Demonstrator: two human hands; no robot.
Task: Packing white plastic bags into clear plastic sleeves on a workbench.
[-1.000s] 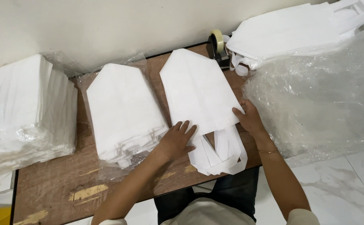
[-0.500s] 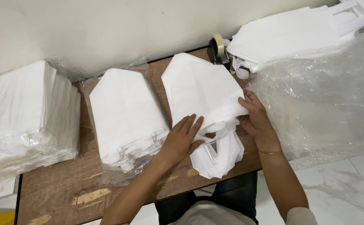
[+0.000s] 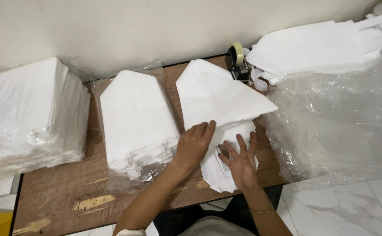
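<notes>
Bag (image 3: pixel 217 98) peak away from hands (image 3: pixel 194 144)

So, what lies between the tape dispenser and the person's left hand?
In the head view, the folded white sheet on the middle stack lies between them. It stretches from beside the tape dispenser down to the left hand, whose fingers rest on its lower edge.

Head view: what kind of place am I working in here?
Probably a small packing workstation: stacks of folded white bags on a worn wooden table, a tape dispenser, and loose plastic wrap beside it.
</notes>
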